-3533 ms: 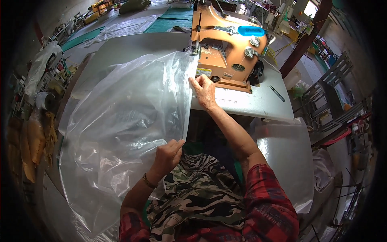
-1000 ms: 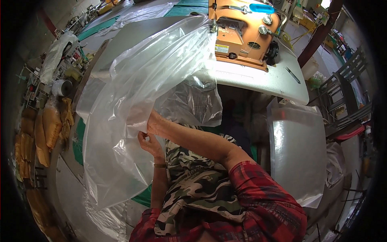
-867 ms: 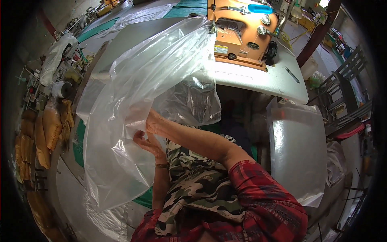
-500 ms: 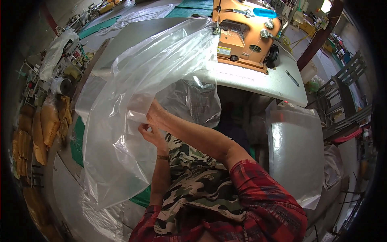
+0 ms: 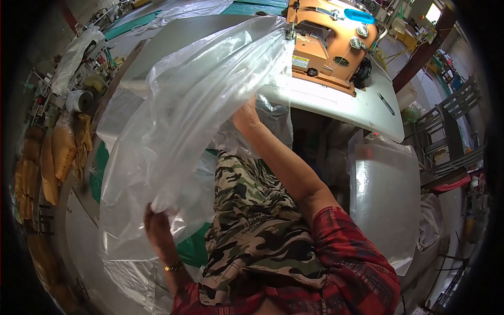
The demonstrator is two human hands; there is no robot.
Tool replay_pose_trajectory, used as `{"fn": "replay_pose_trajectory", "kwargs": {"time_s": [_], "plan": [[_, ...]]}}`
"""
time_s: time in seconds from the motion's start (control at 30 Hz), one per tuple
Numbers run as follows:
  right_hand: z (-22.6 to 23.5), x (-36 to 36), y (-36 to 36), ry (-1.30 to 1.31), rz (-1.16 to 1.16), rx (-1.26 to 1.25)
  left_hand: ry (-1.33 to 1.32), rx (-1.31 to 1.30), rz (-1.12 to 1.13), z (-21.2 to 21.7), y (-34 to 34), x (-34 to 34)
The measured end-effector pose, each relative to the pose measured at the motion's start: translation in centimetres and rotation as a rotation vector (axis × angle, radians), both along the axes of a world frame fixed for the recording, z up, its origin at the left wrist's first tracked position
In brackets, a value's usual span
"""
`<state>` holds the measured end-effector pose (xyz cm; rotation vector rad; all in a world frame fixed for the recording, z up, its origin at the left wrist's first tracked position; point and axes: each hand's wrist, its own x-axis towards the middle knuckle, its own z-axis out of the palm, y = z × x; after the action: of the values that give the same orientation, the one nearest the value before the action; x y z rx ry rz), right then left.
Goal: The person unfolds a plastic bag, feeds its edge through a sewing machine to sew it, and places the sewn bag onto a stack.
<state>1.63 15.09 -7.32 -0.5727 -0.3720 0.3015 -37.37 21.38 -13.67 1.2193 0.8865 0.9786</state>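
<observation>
A large clear plastic sheet (image 5: pixel 173 110) drapes in folds from the needle area of an orange sewing machine (image 5: pixel 336 58) down over the table edge toward my lap. My right hand (image 5: pixel 245 116) is closed on the sheet's near edge, a short way below the machine; its fingertips are partly covered by the film. Lower down on the left, my left hand (image 5: pixel 160 227) pinches gathered film of the same sheet, its fingers partly hidden in the folds. Between both hands the plastic hangs in long creases.
A pale worktable (image 5: pixel 367 113) carries the machine, with thread snips (image 5: pixel 386 104) lying at its right. Stacked clear plastic sheets (image 5: pixel 386 199) stand right of my lap. A grey chair (image 5: pixel 449 131) is farther right. Yellowish filled bags (image 5: pixel 64 149) stand at far left.
My right hand has moved up and right toward the machine along the film. My left hand has moved down and left, away from the right forearm, and the sheet is more gathered.
</observation>
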Motion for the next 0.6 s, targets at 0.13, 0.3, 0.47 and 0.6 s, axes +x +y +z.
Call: {"fn": "replay_pose_trajectory", "kwargs": {"time_s": [0.13,0.3,0.47,0.6], "plan": [[-0.7,0.5,0.9,-0.054,0.295,0.034,-0.347,-0.095,-0.183,13.6,-3.8,1.3],[0.0,-4.7,-0.4,0.007,0.760,-0.004,-0.384,-0.010,-0.238,15.4,-2.3,-0.7],[-2.3,-8.3,-0.9,-0.058,0.963,-0.060,0.290,0.973,0.132,17.0,-3.0,2.1],[-2.0,-9.6,-5.2,-0.330,0.852,-0.499,0.382,0.963,0.205,16.7,2.9,1.9]]}}
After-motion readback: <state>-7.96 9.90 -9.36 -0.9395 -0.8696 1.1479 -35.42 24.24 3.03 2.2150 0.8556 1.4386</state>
